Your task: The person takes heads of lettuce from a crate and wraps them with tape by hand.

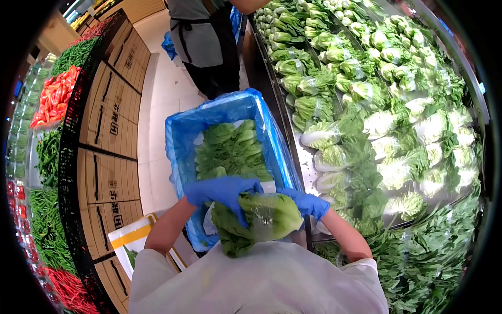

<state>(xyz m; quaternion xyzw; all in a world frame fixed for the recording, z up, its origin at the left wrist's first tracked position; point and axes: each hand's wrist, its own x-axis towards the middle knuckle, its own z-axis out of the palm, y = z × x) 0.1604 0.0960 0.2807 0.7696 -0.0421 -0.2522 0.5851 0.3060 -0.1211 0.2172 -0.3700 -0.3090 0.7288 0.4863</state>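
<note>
A leafy green cabbage [272, 215], with a shiny band of clear film around it, is held in front of my chest. My left hand [226, 192], in a blue glove, grips its leafy end from above, with fingers curled over it. At the pale stem end, my right hand [306, 203], also in a blue glove, closes on it. Just beyond my hands stands a crate lined with blue plastic [178, 137], holding more green leafy heads [230, 149]. To the right, similar banded cabbages [334, 157] lie in rows on a sloping display.
Loose leafy greens [413, 261] fill the display's near right part. A person in a dark apron [201, 44] stands beyond the crate. On the left runs a wooden-fronted stand [112, 115] with red and green peppers. A white box with a yellow stripe [130, 239] sits beside it.
</note>
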